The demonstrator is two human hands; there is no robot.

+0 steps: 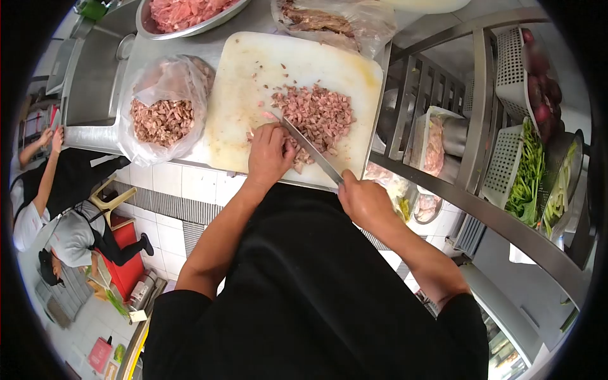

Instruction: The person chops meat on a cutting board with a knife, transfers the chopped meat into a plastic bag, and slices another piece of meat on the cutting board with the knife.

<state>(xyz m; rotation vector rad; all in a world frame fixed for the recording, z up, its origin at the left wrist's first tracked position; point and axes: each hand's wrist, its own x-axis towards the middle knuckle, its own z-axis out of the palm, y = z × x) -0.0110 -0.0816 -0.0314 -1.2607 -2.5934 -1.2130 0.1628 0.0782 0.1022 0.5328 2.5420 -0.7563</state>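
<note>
The steel worktop point(204, 47) carries a white cutting board point(235, 140) bearing a pile of diced meat point(323, 117). The knife point(320, 158) slants through the pile's near side, its handle wrapped in the right-hand grip point(367, 199). The left-hand grip point(271, 156) curls beside blade and meat; whether it pinches a piece, I cannot tell.

Leafy greens point(529, 180) lie near red onions point(542, 113).

Chopped meat point(323, 114) lies on the board point(234, 82), right of the bag point(155, 152)
</note>
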